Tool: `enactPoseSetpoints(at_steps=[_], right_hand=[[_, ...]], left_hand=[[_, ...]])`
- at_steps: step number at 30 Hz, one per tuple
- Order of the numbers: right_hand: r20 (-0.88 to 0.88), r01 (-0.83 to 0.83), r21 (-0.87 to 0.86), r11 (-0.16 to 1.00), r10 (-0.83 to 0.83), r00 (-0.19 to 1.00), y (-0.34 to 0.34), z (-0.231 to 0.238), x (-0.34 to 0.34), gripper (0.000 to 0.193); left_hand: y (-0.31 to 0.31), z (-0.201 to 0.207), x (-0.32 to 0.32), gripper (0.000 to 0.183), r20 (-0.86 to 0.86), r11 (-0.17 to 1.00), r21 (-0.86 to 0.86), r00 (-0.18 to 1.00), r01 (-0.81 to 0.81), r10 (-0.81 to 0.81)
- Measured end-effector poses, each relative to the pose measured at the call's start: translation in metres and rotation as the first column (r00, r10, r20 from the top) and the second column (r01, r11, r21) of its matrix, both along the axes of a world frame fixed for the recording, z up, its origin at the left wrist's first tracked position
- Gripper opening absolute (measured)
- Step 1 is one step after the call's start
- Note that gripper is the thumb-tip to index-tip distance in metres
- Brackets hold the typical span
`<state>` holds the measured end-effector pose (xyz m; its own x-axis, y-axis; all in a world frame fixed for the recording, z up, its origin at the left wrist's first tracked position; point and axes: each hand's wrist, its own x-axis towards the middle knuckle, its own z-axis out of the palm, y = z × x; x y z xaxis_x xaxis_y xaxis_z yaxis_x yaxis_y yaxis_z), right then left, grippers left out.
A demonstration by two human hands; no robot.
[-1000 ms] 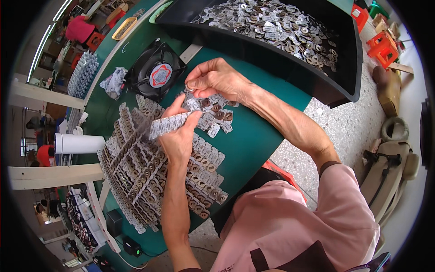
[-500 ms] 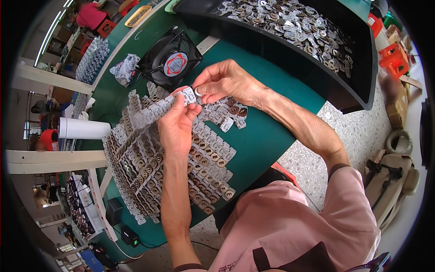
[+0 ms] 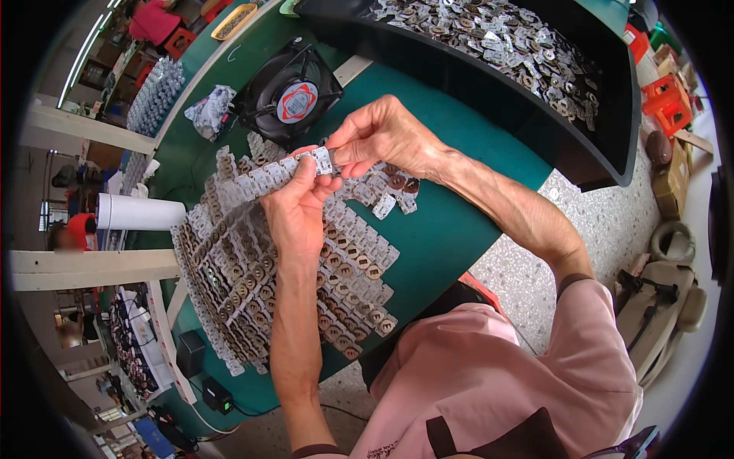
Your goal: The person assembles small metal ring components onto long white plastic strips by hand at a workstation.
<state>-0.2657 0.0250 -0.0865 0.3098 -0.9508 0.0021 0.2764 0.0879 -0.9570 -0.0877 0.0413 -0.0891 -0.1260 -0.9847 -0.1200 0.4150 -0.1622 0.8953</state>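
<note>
Both hands join small grey parts into a strip above the green bench [image 3: 459, 229].

The left hand [image 3: 294, 218] is closed around a strip of linked grey parts [image 3: 267, 177], which runs out toward 10 o'clock from the grip. The right hand [image 3: 382, 138] pinches the strip's end piece [image 3: 321, 159] between thumb and fingertips. Beneath the hands, at 7 o'clock, finished rows of parts [image 3: 229, 283] lie stacked on the bench; loose pieces [image 3: 390, 195] sit just beside the right wrist. At 1 o'clock, a large black bin [image 3: 604, 145] holds a heap of loose grey and brown parts [image 3: 497, 38]. A black fan [image 3: 289, 96] lies at 11 o'clock, a white cylinder [image 3: 138, 212] at 9 o'clock.
</note>
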Motion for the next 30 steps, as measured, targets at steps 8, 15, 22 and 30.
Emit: enactPoseSetpoints(at_steps=[8,15,22,30], right_hand=[[-0.024,0.003,-0.032,0.999,-0.004,1.0,0.001,-0.002,0.001,0.012],[-0.012,0.026,-0.043,0.999,-0.026,1.0,0.002,-0.002,0.002,0.012],[-0.034,0.02,-0.053,0.998,-0.022,0.999,-0.001,0.001,-0.001,0.013],[0.039,-0.069,0.037,0.997,0.067,0.997,-0.006,-0.002,-0.006,0.015]], left_hand=[[0.002,0.002,-0.004,0.014,0.012,1.0,-0.006,1.0,0.02,-0.02],[0.002,0.002,-0.008,0.014,0.018,0.999,-0.038,1.0,-0.003,0.004],[0.003,0.01,-0.009,0.018,0.06,1.0,-0.023,0.998,-0.01,0.011],[0.0,0.003,-0.002,0.021,0.003,0.999,-0.049,1.0,0.015,-0.014]])
